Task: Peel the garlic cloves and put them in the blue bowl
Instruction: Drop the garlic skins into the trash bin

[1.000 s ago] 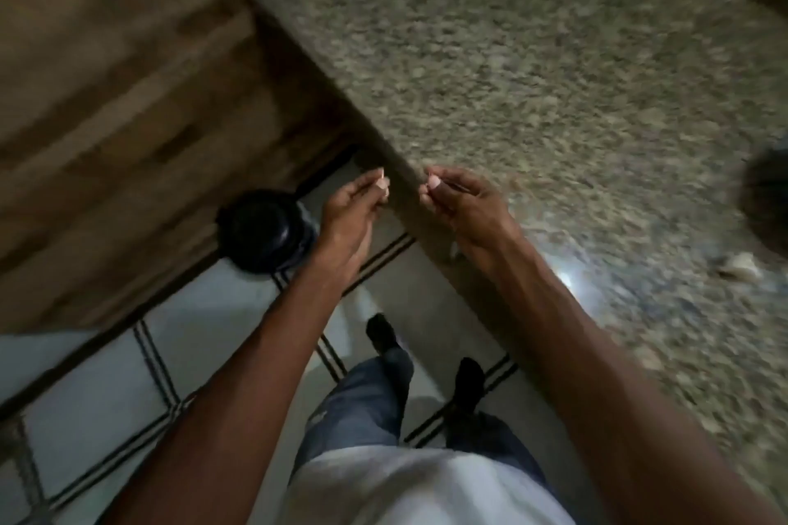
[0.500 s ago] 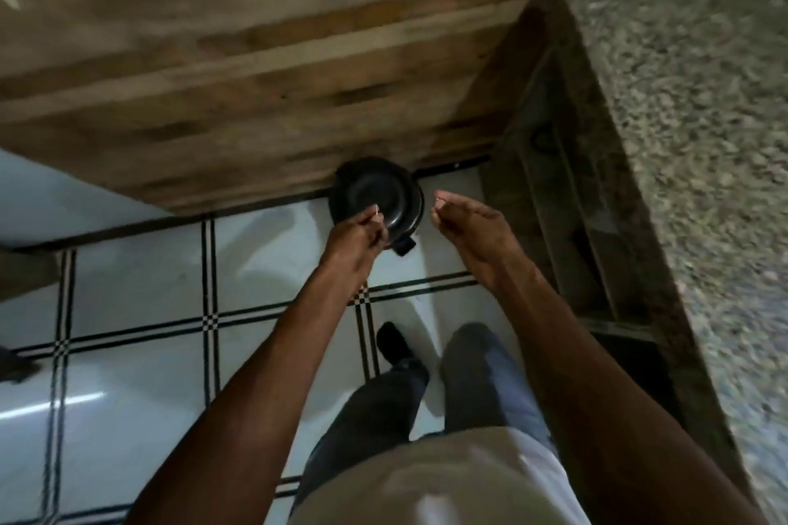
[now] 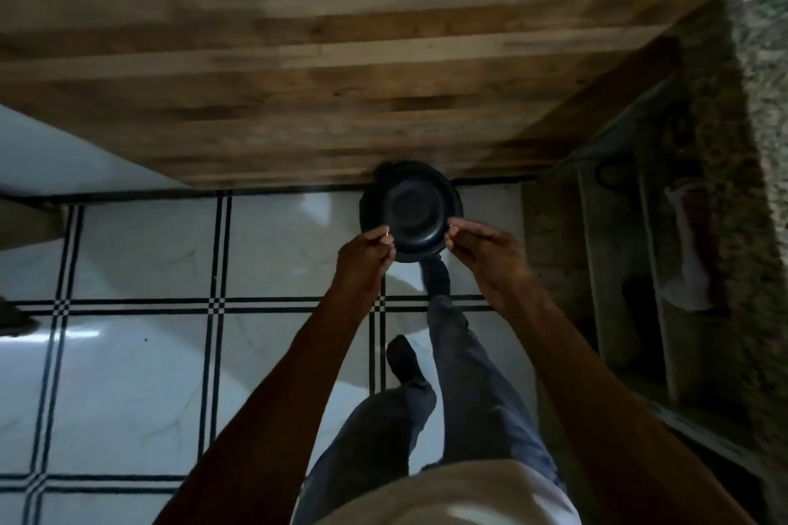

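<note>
A white tiled floor (image 3: 128, 354) with thin dark double lines fills the lower view, running up to a wooden panelled wall or cabinet face (image 3: 320, 55). At the far right a speckled stone desk (image 3: 763, 98) edge shows, with dim shelves (image 3: 631, 269) beneath it. A round black bin (image 3: 411, 207), seen from above, stands on the floor against the wood.

The person stands over the bin, one foot (image 3: 435, 275) forward at its base, apparently on a pedal. Both arms reach out above it. The left hand (image 3: 366, 254) has its fingers curled with thumb and fingertip pinched together; the right hand (image 3: 486, 251) is curled and pinched likewise. Something tiny may sit in each pinch, but it is too small and dim to name. Garlic skin or a clove is a fair guess.

Neither the garlic cloves nor the blue bowl are in view; they are probably up on the desk.

As for handling, I judge garlic cloves to be small, light and firm, with dry papery skin that flakes and clings to fingers. A clove is best pinched at its ends or flat sides, the skin torn from the root end. Peeled cloves turn slightly sticky, so a gentle fingertip pinch should do.
</note>
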Tool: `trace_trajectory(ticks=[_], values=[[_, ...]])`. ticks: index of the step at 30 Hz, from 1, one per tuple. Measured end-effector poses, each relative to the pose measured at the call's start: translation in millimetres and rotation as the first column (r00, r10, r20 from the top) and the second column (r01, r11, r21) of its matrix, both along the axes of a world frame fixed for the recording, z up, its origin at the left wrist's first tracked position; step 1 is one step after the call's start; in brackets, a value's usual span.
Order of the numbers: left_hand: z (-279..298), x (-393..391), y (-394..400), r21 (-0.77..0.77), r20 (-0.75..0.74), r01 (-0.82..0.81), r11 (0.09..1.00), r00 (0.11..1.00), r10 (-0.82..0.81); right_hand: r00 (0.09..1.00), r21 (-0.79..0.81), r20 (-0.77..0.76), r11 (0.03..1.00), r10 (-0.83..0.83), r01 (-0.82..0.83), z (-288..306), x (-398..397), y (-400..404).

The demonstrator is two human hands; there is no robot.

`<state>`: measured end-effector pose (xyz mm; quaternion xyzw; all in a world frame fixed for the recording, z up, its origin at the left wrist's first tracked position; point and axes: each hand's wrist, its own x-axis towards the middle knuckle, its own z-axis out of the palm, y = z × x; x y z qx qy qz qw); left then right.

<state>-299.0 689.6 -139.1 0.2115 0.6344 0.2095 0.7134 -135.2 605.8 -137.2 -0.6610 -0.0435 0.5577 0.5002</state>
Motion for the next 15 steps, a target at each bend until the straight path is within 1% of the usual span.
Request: trace_trajectory(ticks=[2,4,7,9,11,13,14,15], values=[[-18.4,-0.2,7.5,-0.035,-0.015,0.009,0.999,1.000,-0.010,0.996,-0.055,0.058,0.996,0.067,-0.064,-20.9,-1.7,11.5],[-40.8,-0.6,12.9,-0.050,-0.034,0.014,0.999,0.999,-0.015,0.993,-0.083,0.071,0.992,0.100,-0.094,-46.2,-4.1,23.0],[-80.9,5.5,19.0,-0.029,-0.081,0.064,0.998,0.994,-0.067,0.995,-0.090,0.080,0.994,0.066,-0.059,-91.5,-3.1,39.9],[-115.0,7.8,19.4,-0.047,-0.072,0.051,0.998,0.996,-0.054,0.998,-0.058,0.065,0.998,0.024,-0.020,-124.2,-1.7,48.6],[-149.6,11.2,21.7,-0.049,-0.086,0.057,0.997,0.994,-0.061,0.997,-0.066,0.072,0.998,-0.001,0.006,-160.9,-0.4,56.7],[-183.4,14.7,25.3,-0.055,-0.130,0.040,0.998,0.990,-0.047,0.991,-0.102,0.128,0.995,0.030,-0.017,-204.5,-0.8,62.5],[-200.3,16.1,29.2,-0.078,-0.136,0.026,0.997,0.990,-0.036,0.982,-0.097,0.167,0.993,0.083,-0.068,-227.6,-0.9,65.3],[-221.6,17.6,33.1,-0.093,-0.121,0.012,0.996,0.992,-0.023,0.959,-0.106,0.243,0.987,0.144,-0.122,-245.8,-0.1,70.1]])
